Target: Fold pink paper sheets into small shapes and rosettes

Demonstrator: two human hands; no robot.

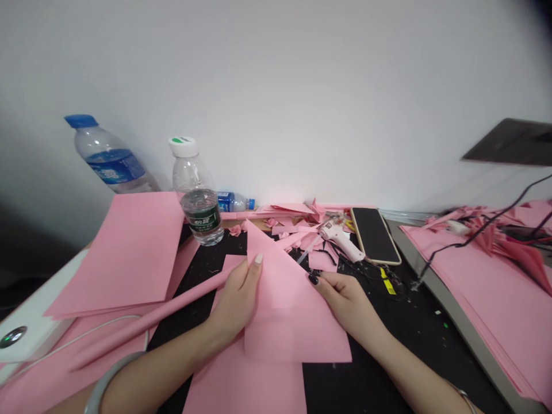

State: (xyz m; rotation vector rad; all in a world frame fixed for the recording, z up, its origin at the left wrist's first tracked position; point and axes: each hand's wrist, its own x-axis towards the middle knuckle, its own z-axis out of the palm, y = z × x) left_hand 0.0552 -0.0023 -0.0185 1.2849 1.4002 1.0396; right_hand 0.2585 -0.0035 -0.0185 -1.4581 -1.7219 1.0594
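A pink paper sheet [287,310] is held up in front of me, its upper right side running down in a slant from a pointed top corner. My left hand [237,296] grips its left edge, thumb lying on the front face. On the slanted right edge, my right hand [342,296] pinches the paper between thumb and fingers; the fingertips behind are partly hidden. Below the held piece lies another pink sheet [245,385] on the black tabletop [340,388]. A long rolled pink paper tube [172,305] passes behind my left wrist.
Pink sheets [133,247] are stacked at left, beside an upright water bottle [198,198] and a blue-capped bottle [110,158]. A glue gun [342,241], a phone [376,234] and paper scraps lie near the wall. More pink paper [487,276] and a dark cable [478,230] are at right.
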